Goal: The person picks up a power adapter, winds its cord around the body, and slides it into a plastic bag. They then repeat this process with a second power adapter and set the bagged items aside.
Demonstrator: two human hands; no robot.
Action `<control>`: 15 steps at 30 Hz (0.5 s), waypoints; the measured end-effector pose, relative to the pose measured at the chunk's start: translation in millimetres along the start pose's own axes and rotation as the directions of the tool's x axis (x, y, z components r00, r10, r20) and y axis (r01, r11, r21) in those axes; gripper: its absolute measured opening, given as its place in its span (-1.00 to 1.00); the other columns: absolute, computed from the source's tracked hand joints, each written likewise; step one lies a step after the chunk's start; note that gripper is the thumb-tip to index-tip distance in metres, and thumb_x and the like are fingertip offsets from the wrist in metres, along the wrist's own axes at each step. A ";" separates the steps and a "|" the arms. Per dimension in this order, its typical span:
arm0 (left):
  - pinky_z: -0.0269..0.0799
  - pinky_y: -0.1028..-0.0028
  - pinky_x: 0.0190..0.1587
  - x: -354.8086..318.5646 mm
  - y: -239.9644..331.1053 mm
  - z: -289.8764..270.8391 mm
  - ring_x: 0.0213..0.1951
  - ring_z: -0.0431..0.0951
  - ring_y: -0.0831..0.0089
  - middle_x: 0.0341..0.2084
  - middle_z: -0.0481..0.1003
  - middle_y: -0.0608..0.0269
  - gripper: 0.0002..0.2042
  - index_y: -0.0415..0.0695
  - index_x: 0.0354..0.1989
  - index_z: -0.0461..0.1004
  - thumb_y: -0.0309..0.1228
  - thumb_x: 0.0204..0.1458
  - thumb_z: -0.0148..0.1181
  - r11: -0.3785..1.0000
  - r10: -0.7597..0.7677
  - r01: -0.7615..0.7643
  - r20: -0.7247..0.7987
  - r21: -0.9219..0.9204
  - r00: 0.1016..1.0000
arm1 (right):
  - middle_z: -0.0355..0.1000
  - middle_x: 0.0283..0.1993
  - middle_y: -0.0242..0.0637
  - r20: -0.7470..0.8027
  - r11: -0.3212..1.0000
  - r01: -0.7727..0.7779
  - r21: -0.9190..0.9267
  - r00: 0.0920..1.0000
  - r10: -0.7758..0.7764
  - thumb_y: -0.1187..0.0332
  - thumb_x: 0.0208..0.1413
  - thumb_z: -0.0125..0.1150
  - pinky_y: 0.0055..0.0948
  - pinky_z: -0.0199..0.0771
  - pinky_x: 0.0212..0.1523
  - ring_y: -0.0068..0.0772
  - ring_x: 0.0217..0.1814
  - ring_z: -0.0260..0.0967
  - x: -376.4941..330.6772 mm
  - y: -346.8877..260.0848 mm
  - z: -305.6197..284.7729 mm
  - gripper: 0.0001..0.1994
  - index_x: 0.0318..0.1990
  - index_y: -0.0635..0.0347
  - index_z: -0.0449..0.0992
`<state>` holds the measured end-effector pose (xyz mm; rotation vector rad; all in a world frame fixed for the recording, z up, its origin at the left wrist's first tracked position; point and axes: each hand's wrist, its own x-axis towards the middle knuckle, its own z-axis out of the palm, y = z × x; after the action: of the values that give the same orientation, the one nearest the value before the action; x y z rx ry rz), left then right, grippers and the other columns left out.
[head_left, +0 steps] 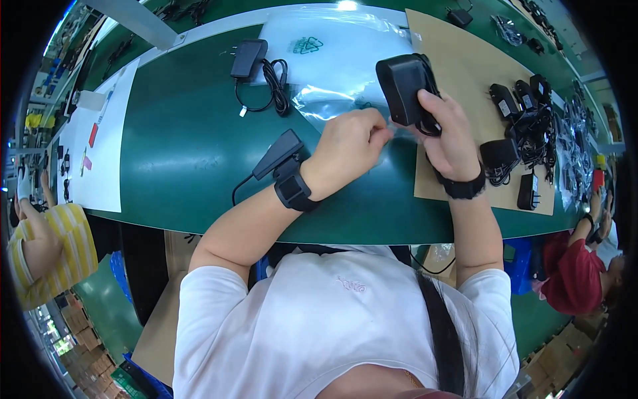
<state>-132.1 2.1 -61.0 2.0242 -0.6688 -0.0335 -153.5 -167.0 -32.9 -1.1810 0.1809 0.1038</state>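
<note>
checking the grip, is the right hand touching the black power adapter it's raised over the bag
Touching. The head view shows the right hand wrapped round the black power adapter, fingers pressed against its side and coiled cord, with no gap between them.

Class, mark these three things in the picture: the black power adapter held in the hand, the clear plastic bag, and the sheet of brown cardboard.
black power adapter [399, 86], head view, on its flat black face.
clear plastic bag [332, 60], head view, on its bare middle.
brown cardboard sheet [458, 60], head view, on a bare upper part.

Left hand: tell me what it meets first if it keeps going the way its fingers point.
The left hand points rightward at the black power adapter held in the right hand; probably the clear plastic bag it pinches, then the adapter's cord.
</note>
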 end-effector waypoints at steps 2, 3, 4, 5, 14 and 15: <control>0.34 0.28 -0.51 1.4 -2.2 -2.9 -0.59 0.46 0.09 -0.68 0.44 0.03 -0.88 -0.24 -0.54 0.43 -0.43 -0.11 0.16 0.998 0.047 -0.044 -0.071 0.042 0.996 | 0.39 -0.18 -0.18 0.036 0.997 0.000 0.077 0.999 -0.003 0.30 0.14 -0.06 -0.16 0.40 -0.06 -0.36 -0.16 0.38 -0.2 -2.4 1.6 -0.72 -0.11 0.33 0.34; 0.34 0.29 -0.52 3.4 -4.4 -6.3 -0.60 0.45 0.11 -0.69 0.43 0.04 -0.88 -0.24 -0.53 0.42 -0.44 -0.11 0.15 0.997 0.040 -0.032 -0.116 0.076 0.992 | 0.39 -0.18 -0.18 0.069 0.989 -0.004 0.150 0.998 -0.007 0.31 0.13 -0.05 -0.23 0.41 -0.09 -0.37 -0.16 0.38 -0.9 -3.3 2.5 -0.73 -0.12 0.34 0.34; 0.33 0.29 -0.54 4.3 -5.3 -8.6 -0.62 0.45 0.12 -0.71 0.42 0.04 -0.89 -0.23 -0.52 0.42 -0.44 -0.10 0.15 0.994 0.035 -0.017 -0.163 0.108 0.986 | 0.38 -0.18 -0.16 0.106 0.980 0.052 0.191 0.992 -0.073 0.30 0.12 -0.01 -0.35 0.39 -0.09 -0.37 -0.14 0.38 -3.5 -3.2 2.8 -0.69 -0.09 0.36 0.32; 0.33 0.29 -0.54 4.5 -4.5 -10.2 -0.62 0.45 0.12 -0.71 0.42 0.04 -0.89 -0.23 -0.52 0.42 -0.44 -0.10 0.15 0.994 0.033 -0.014 -0.167 0.112 0.985 | 0.38 -0.18 -0.16 0.112 0.980 0.050 0.192 0.991 -0.072 0.30 0.12 -0.01 -0.35 0.39 -0.09 -0.37 -0.14 0.38 -6.1 -3.8 3.5 -0.69 -0.09 0.36 0.32; 0.28 0.48 -0.59 8.9 0.1 -18.6 -0.66 0.41 0.47 -0.72 0.42 0.16 -0.92 -0.28 -0.40 0.39 -0.51 -0.01 0.04 0.948 -0.217 0.153 -0.213 -0.279 0.953 | 0.35 -0.08 -0.28 0.044 0.953 0.198 -0.229 0.980 -0.193 0.39 -0.01 0.17 -0.56 0.27 -0.04 -0.55 -0.08 0.30 0.2 16.7 8.8 -0.55 0.05 0.36 0.27; 0.26 0.53 -0.60 11.3 -2.7 -22.5 -0.66 0.39 0.58 -0.71 0.43 0.23 -0.93 -0.28 -0.39 0.39 -0.52 0.00 0.03 0.904 -0.305 0.221 -0.189 -0.366 0.933 | 0.35 -0.07 -0.28 0.062 0.886 0.252 -0.388 0.967 -0.248 0.39 -0.02 0.19 -0.56 0.27 -0.03 -0.55 -0.07 0.30 1.1 15.3 10.4 -0.51 0.07 0.36 0.25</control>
<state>-114.9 15.7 -48.5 1.7324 -0.2089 -0.0570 -154.2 -151.6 -43.2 -1.5969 -0.0072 -0.0866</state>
